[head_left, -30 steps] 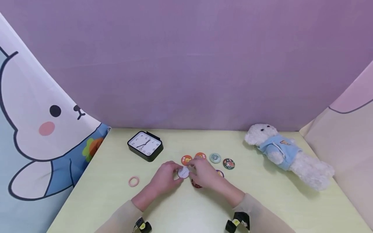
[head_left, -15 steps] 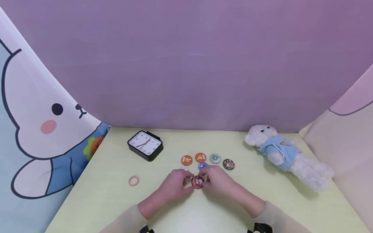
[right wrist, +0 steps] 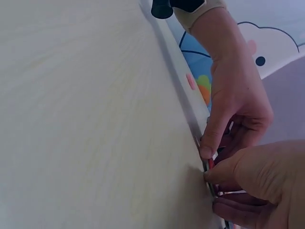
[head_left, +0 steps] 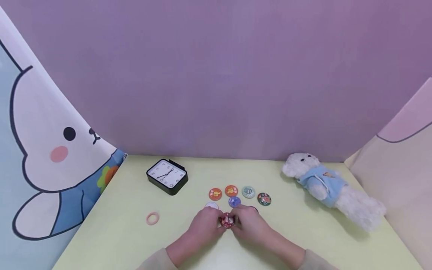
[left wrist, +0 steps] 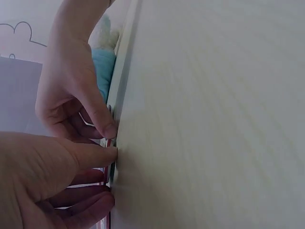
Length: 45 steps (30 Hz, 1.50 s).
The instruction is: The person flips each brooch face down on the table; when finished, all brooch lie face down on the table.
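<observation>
low in the frame's centre, the left hand [head_left: 206, 226] and right hand [head_left: 248, 225] pinch a red badge [head_left: 227, 220] by its rim between them just above the desk [head_left: 118, 240], seemingly to keep its face showing.

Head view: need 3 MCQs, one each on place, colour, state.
1. Where does the black-framed square clock lie?
A. left of the round badges
B. beside the bear
C. in a hand

2. What colour is the small ring on the pale yellow-green table?
A. blue
B. pink
C. black

3. How is the round red badge held?
A. lying free
B. by the left hand alone
C. pinched between the left hand and right hand

Key: 1 A, clock sits left of the badge row; 2 B, ring is pink; 3 C, both hands' fingers meet on it.
</observation>
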Available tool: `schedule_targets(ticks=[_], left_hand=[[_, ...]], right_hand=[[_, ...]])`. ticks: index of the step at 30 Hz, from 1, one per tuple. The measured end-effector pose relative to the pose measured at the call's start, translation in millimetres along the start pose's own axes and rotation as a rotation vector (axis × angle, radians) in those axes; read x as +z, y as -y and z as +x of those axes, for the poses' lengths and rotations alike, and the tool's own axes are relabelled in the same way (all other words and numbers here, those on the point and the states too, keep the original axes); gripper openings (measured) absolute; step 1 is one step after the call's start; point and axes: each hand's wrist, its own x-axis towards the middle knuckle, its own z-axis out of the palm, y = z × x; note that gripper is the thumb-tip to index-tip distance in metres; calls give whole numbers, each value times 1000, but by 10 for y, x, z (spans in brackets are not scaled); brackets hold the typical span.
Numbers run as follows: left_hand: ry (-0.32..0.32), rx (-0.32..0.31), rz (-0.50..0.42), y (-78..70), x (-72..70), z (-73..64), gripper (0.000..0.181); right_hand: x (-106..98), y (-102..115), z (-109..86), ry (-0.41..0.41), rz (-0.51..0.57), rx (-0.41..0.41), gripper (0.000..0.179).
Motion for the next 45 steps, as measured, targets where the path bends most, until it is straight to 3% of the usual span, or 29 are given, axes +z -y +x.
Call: schedule_targets(ticks=[7,11,14,22,27,30,34,38,45], left_hand=[[-60,16,34,-57,105,-93,10],[-113,33,4,-8,134,-112,18],[-169,72,-29,4,61,-99,26],[-463,268,-100,-70,-212,-93,32],[-605,336,-153,-100,-222,-150,46],[-665,350,-165,-94,-208,-193,54],[-673,345,-173,-67,-203,-171,56],[-644,329,-196,-51,-209,-122,52],[-500,290,-253,-28,-163,-83,45]], right_hand=[[67,-61,-138,-7,128,42,18],[88,-123,-153,-51,246,24,23],[39,-157,-134,-111,274,-6,26],[-237,-143,-109,-293,431,-105,26],[-323,-38,-113,-395,483,-139,19],[-323,43,-106,-382,496,-138,12],[-337,99,-77,-362,500,-105,10],[-349,91,-49,-347,499,-90,22],[-357,26,-71,-249,447,-50,40]])
